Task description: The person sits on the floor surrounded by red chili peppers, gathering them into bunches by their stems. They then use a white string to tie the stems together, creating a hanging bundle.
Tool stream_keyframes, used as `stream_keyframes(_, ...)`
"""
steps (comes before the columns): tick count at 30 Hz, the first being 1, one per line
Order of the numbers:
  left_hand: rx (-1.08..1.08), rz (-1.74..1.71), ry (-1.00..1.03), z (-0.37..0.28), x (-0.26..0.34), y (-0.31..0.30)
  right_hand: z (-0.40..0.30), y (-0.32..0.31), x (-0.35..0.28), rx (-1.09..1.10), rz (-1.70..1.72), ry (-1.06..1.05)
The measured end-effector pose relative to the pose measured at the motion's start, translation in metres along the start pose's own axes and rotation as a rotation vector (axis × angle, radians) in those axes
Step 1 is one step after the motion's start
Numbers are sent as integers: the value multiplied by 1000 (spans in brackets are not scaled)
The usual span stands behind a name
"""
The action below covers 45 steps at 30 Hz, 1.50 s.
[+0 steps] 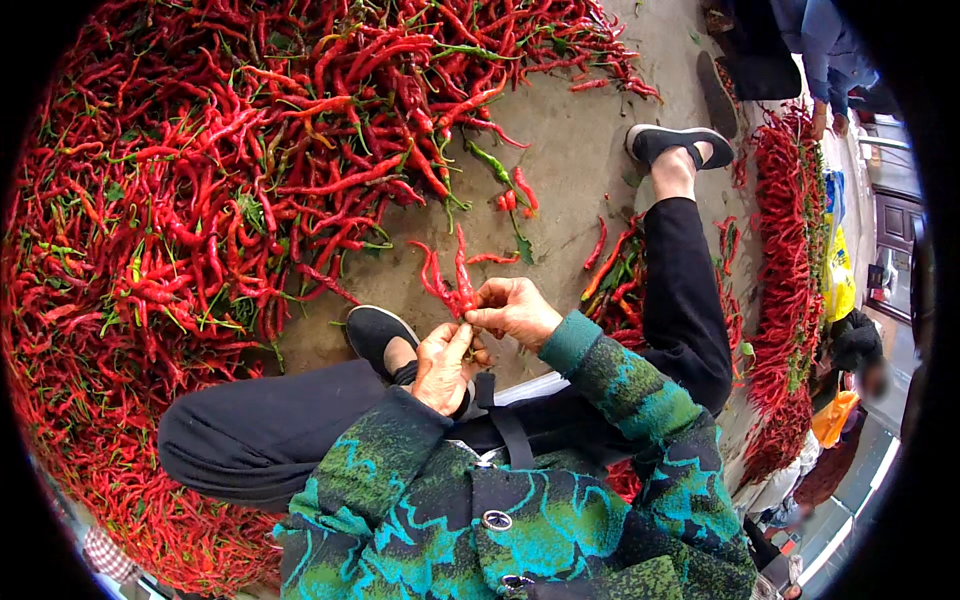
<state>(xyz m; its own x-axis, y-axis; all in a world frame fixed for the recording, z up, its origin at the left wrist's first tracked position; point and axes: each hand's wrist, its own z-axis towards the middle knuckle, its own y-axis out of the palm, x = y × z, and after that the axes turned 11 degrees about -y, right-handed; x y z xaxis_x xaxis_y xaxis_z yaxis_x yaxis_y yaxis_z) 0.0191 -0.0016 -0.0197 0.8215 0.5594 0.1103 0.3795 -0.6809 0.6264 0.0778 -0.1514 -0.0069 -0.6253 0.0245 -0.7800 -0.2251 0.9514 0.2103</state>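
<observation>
In front of me, a small bunch of red chili peppers (463,277) points away, with its stem ends pinched between my fingers. My left hand (441,369) grips the bunch from below, fingers curled around the stems, which are mostly hidden. The thumb and forefinger of my right hand (519,311) close on the base of one pepper, right beside the left fingertips. Just beyond the bunch, a single red pepper (492,259) lies on the concrete floor (555,142). Farther off are a few loose peppers and a green leaf (523,249).
A huge heap of red chili peppers (187,187) covers the floor to the left. Between my shoes is bare concrete. A smaller pepper pile (622,281) lies by my right leg. Farther right stands a long row of peppers (787,247), with a yellow bag (838,277) and several people beyond.
</observation>
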Motion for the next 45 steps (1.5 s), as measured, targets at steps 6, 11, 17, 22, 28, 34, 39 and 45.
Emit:
stream_keyframes(6,7,-7,45,-3,5,2,72,-63,-19,443,-982,-390)
stream_keyframes(11,196,112,121,-3,-7,-3,118,-89,-50,645,-1230,11)
stream_keyframes(17,238,107,220,-6,-7,-3,50,-99,-33,516,-1303,-396)
stream_keyframes(22,247,273,291,6,-17,-3,-37,-29,-35,-303,-1527,-482)
stream_keyframes(28,178,159,-1,-3,-9,3,-24,5,-36,-379,-1325,-647)
stream_keyframes(34,22,129,-123,-8,-9,-15,30,-28,-26,-233,-1035,-577)
stream_keyframes(39,227,241,239,-34,-2,11,88,-67,-33,379,-1506,-238)
stream_keyframes(45,373,79,365,-39,16,5,13,-72,36,-349,-1755,-848)
